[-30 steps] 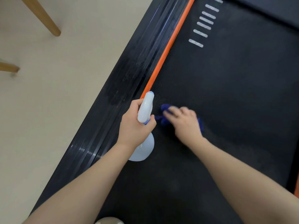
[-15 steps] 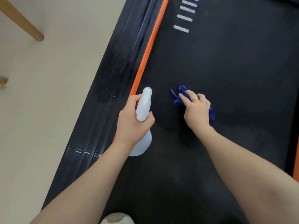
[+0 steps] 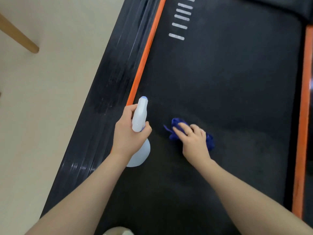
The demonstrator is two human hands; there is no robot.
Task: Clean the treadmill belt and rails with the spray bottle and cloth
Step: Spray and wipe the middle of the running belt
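The black treadmill belt [image 3: 228,92] is stretching diagonally across the view, carrying a row of short white dashes near its far end and running between two orange rails, the left rail [image 3: 144,53] edging a glossy black side strip and the right rail [image 3: 303,133] showing along the far edge. A white spray bottle [image 3: 139,119] with a pale blue nozzle tip is being held upright over the belt just beside the left rail, its rounded body showing below the grip. A crumpled dark blue cloth [image 3: 176,123] is lying flat on the belt to the bottle's right, pressed under a hand, its folds sticking out on both sides.
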